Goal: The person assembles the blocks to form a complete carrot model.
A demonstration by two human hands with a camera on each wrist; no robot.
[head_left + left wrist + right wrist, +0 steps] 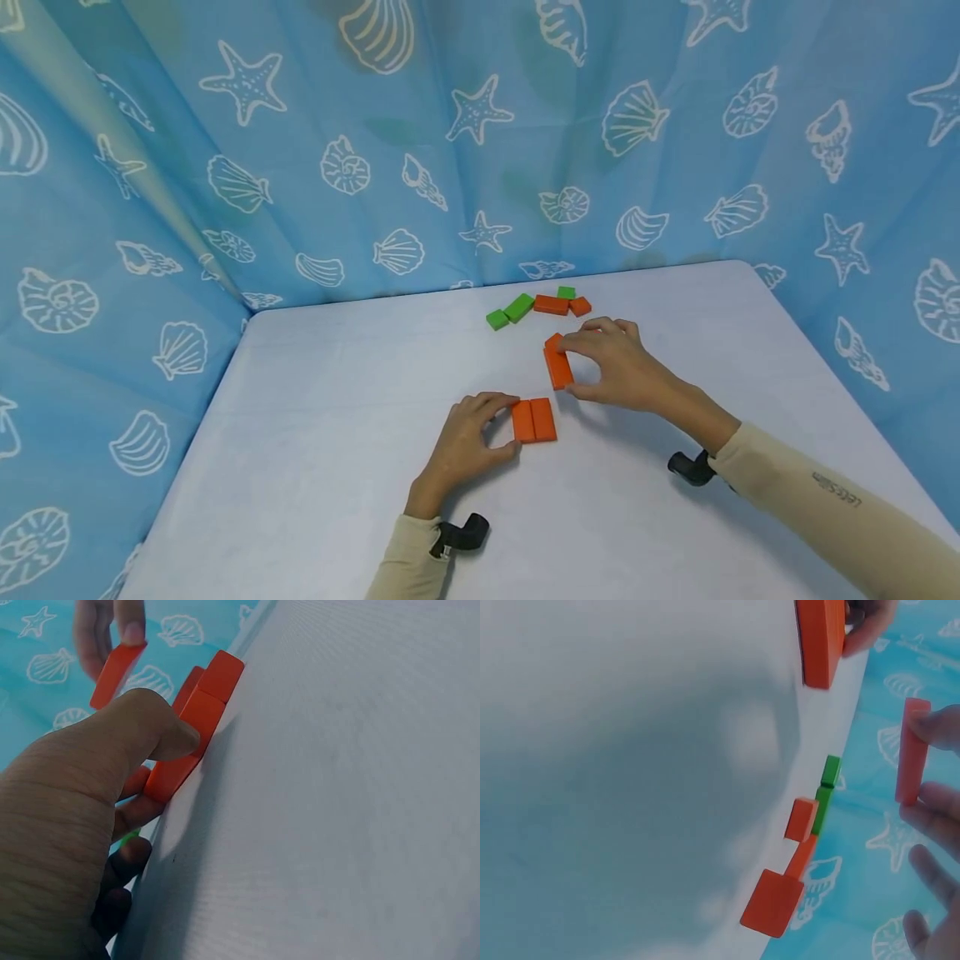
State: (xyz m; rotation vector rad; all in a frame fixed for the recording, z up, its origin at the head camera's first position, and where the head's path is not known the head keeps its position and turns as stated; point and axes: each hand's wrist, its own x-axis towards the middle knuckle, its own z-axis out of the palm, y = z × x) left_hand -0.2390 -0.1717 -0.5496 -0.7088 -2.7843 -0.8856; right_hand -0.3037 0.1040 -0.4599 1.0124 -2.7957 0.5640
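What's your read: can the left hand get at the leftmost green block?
Likely yes: in the head view, bare white tabletop lies between the left hand and the leftmost green block, though the hand holds two orange blocks.

the head view is bright, both wrist views dimmer and soft-shadowed.

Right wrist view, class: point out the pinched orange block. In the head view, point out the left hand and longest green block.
Pinched orange block [912,761], right wrist view: middle of visible side.
Left hand [460,442], head view: its back.
Longest green block [519,307], head view: middle of top.
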